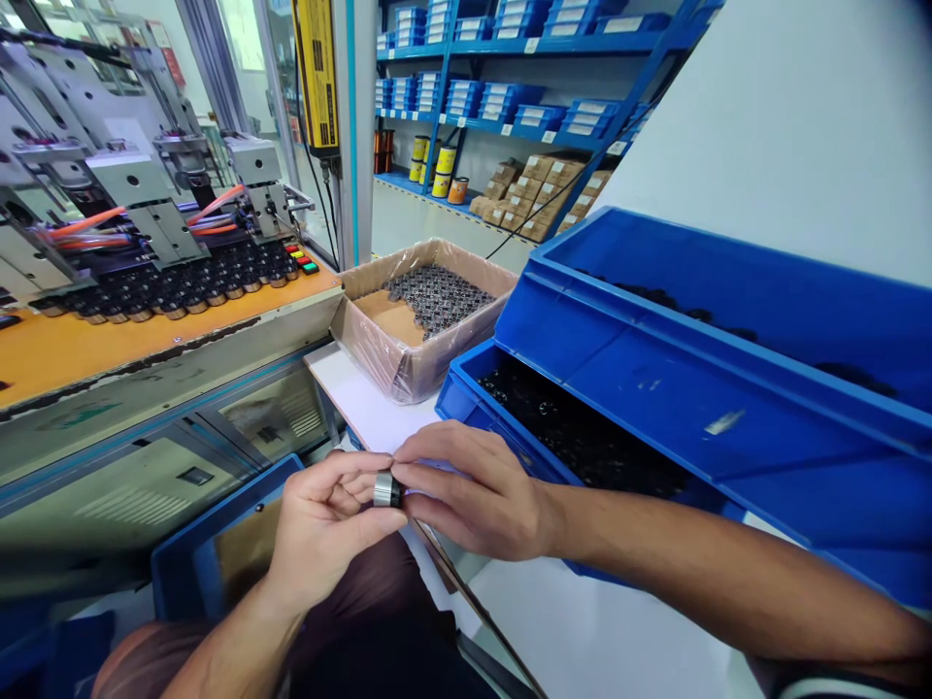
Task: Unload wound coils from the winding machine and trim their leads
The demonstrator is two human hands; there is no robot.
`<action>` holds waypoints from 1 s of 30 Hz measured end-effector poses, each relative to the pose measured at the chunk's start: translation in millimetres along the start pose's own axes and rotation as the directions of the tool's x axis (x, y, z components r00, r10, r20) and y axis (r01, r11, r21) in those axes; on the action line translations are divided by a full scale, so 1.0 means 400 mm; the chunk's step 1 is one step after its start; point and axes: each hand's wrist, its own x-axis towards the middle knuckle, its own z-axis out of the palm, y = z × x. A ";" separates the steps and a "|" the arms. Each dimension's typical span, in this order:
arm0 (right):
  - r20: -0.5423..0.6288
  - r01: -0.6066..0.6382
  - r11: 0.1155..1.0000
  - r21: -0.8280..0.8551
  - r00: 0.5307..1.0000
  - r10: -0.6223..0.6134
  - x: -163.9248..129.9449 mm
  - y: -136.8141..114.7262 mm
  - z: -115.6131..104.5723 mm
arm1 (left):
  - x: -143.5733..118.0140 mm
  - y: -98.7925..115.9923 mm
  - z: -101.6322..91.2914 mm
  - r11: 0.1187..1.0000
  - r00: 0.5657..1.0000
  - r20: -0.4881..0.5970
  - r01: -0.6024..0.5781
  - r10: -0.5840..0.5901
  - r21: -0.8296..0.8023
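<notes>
A small silver metal ring (pixel 382 489), finely ribbed like a laminated core, is pinched between the thumb and fingers of my left hand (pixel 324 515). On the ring's right side sits a black part (pixel 397 492), partly hidden by fingers. The fingertips of my right hand (pixel 473 490) close in on this black part from the right and press against it. Both hands meet above my lap, at the edge of the white table (pixel 597 631).
A plastic-lined carton (pixel 408 369) holds rows of small dark parts. Blue bins (pixel 699 340) with black parts stand stacked at the right. To the left, a machine (pixel 146 194) has black-and-copper parts lined up on its orange top (pixel 138 349). Blue shelving (pixel 495 126) stands behind.
</notes>
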 end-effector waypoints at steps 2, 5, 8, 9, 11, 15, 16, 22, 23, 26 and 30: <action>-0.001 0.002 1.000 -0.002 1.000 -0.002 0.000 -0.001 0.000 | 0.000 0.002 0.002 1.000 1.000 -0.006 -0.005 0.005 0.000; 0.013 0.002 1.000 -0.009 1.000 -0.002 0.000 -0.002 -0.002 | 0.000 0.003 0.001 1.000 1.000 -0.017 -0.003 0.003 0.008; 0.015 0.010 0.999 -0.033 1.000 -0.010 0.003 -0.003 -0.005 | 0.000 0.001 -0.005 1.000 0.999 -0.029 0.016 -0.015 0.026; 0.016 0.028 0.999 -0.042 0.999 -0.028 0.004 -0.003 -0.006 | 0.000 0.001 -0.007 0.999 0.999 -0.035 0.024 -0.023 0.034; 0.019 0.054 0.997 -0.058 0.998 -0.053 0.007 -0.003 -0.008 | 0.000 0.003 -0.012 0.998 0.998 -0.048 0.042 -0.040 0.045; 0.023 0.059 0.996 -0.060 0.998 -0.058 0.010 -0.002 -0.008 | -0.003 0.008 -0.019 0.995 0.994 -0.078 0.086 -0.081 0.053; 0.024 0.082 0.995 -0.065 0.996 -0.081 0.010 -0.001 -0.008 | -0.004 0.008 -0.019 0.995 0.993 -0.085 0.091 -0.087 0.048; 0.017 0.147 0.978 -0.148 0.989 -0.146 0.006 0.002 -0.002 | -0.013 -0.033 0.018 0.997 0.985 -0.161 0.046 -0.056 -0.067; 0.021 0.144 0.975 -0.171 0.990 -0.143 0.004 0.001 -0.001 | -0.015 -0.042 0.027 0.996 0.982 -0.185 0.022 -0.038 -0.088; 0.022 0.118 0.981 -0.155 0.993 -0.116 -0.002 -0.009 -0.006 | -0.020 -0.053 0.036 0.995 0.968 -0.242 -0.079 0.063 -0.057; 0.042 -0.011 1.000 -0.006 0.999 0.011 -0.001 -0.037 -0.016 | -0.029 -0.026 0.004 0.952 0.967 -0.100 -0.208 0.235 0.225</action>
